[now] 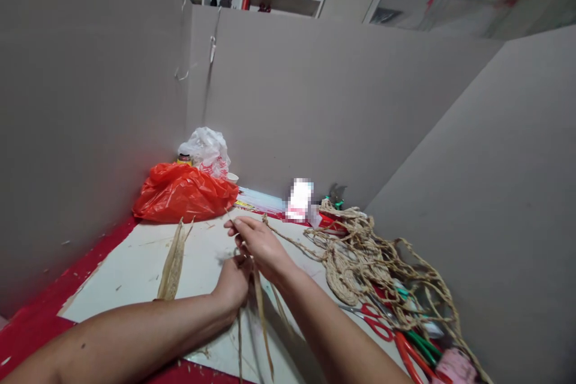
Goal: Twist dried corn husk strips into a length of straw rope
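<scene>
Over the white board, my left hand (pixel 234 282) is closed around dried leaf strips (pixel 261 306), whose tan ends hang down toward me. Just above and to the right, my right hand (pixel 261 243) pinches a thin strand that sticks up past its fingertips. The two hands almost touch, and the spot where the strips meet between them is partly hidden by the fingers. Beyond my left forearm lies a bundle of flat dry leaves (pixel 171 264). A long heap of braided straw cord (pixel 355 252) spreads to the right of my right hand.
A white board (pixel 130 264) covers a red table (pixel 36 342). An orange plastic bag (pixel 184 195) and a white plastic bag (pixel 207 150) stand at the back left. Red-handled scissors (pixel 375 321) lie right, near the cord. Grey partitions (pixel 288 96) enclose the table.
</scene>
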